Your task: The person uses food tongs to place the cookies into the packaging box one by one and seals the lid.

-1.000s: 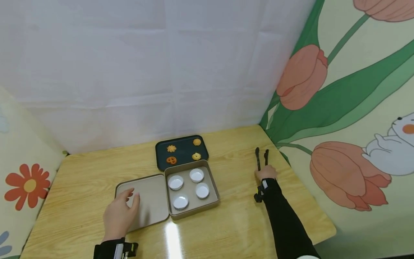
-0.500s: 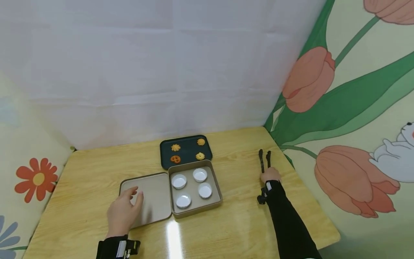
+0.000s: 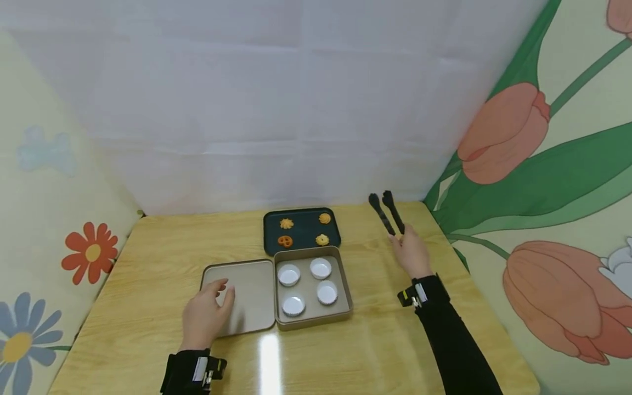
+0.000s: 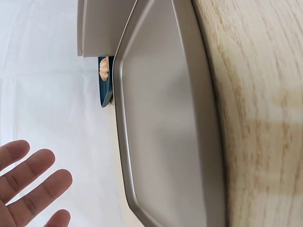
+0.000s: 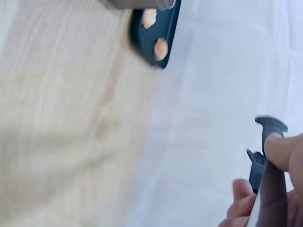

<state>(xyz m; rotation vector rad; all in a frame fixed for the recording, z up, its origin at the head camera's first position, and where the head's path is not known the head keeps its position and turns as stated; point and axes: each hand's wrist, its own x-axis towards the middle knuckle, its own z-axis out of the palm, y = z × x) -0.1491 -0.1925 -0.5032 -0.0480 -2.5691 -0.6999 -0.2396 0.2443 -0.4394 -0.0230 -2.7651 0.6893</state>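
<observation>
Black tongs are gripped in my right hand, raised over the right side of the table with their two tips apart. In the right wrist view the thumb and fingers close round the tongs. My left hand hovers above the flat metal lid, holding nothing; its fingers look relaxed. Joined to the lid's right side is a shallow metal tin bearing several white paper cups. Behind it a dark tray carries a pretzel and cookies.
The wooden table holds the tin and tray near its middle. A white cloth hangs along the back edge. Walls with painted flowers stand at both sides.
My right hand has lifted the tongs off the table and brought them slightly left, toward the tray. The head view has shifted left. My left hand stays over the lid.
</observation>
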